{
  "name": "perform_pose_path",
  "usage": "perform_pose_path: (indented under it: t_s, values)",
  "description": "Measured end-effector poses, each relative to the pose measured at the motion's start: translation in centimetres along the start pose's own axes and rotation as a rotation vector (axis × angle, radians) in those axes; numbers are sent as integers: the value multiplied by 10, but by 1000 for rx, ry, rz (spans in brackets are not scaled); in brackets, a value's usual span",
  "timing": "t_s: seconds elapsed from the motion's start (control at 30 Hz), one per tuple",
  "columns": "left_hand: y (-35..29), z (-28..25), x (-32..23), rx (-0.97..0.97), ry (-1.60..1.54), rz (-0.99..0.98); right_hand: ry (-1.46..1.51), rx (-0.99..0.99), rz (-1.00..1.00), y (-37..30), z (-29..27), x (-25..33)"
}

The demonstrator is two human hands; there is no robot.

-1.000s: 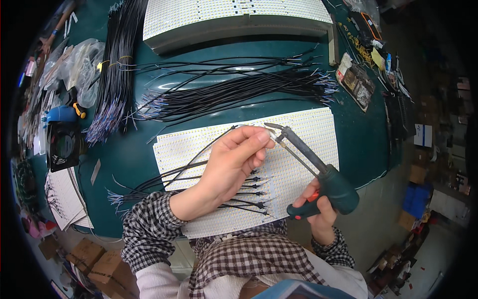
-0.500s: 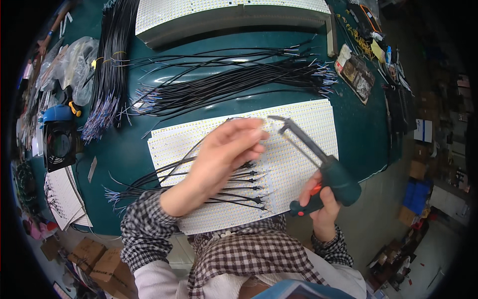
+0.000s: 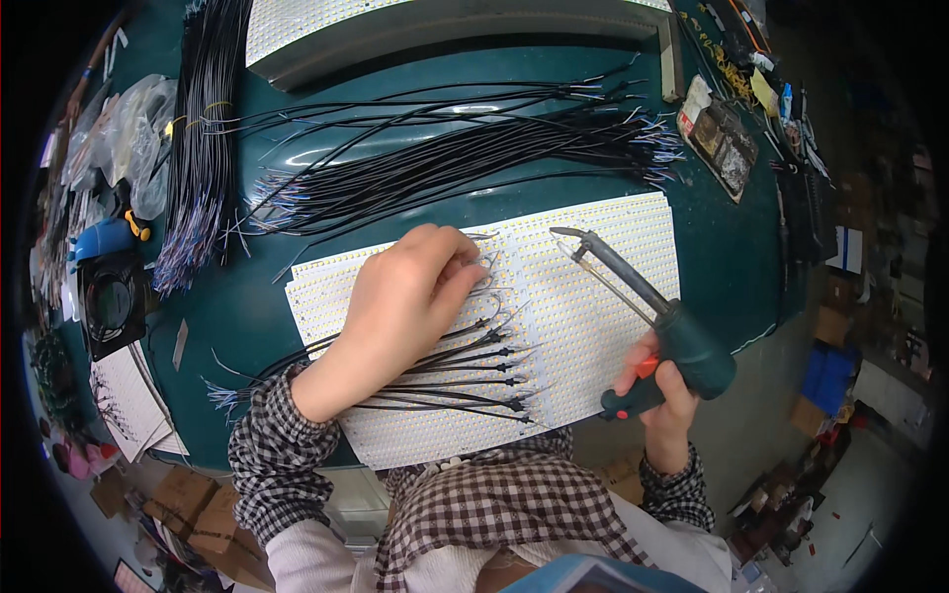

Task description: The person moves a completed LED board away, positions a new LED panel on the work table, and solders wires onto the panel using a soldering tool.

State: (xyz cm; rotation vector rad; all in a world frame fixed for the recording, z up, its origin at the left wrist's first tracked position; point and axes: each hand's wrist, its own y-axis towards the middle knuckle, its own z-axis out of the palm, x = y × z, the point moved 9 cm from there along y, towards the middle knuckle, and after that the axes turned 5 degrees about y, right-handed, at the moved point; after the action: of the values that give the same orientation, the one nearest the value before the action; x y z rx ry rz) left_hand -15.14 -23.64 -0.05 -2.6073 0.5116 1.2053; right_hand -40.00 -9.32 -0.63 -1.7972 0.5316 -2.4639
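Note:
My left hand point(image 3: 403, 301) is over the white LED panel point(image 3: 608, 257), its fingers curled and pinched. Thin wires point(image 3: 489, 287) lie right at the fingertips; whatever is between them is hidden. Below that hand, several black cables point(image 3: 460, 366) run across the panel in a row, their stripped ends along a pale strip at its middle. My right hand point(image 3: 667, 395) grips the handle of a dark green soldering gun point(image 3: 697, 351) with an orange trigger. The gun's tip points up and left, over the panel's upper part, apart from my left hand.
Behind the panel lies a bundle of black cables point(image 3: 445, 153); another bundle point(image 3: 203, 148) hangs at the left. A stack of LED panels point(image 3: 445, 35) stands at the far edge. A grimy tin point(image 3: 717, 138) sits at right, a small black fan point(image 3: 111, 304) at left.
My left hand has moved left and slightly down, from near the gun's tip to the wires. The soldering gun has shifted a little to the right.

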Motion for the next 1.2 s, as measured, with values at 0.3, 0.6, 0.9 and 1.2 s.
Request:
perform_pose_path:
  t_s: [0.3, 0.6, 0.9, 1.2]
  values:
    - [3, -8, -22, -155, 242, 240, -13, 28, 76, 2, -4, -8]
    - [3, 10, -3, 44, 77, 89, -25, 37, 110, 6, -3, -10]
    - [9, 12, 2, -14, -118, 64, -37, 30, 97, 8, -5, -10]
    - [12, 16, 4, -63, -68, 48, -76, -4, 96, 8, 0, -7]
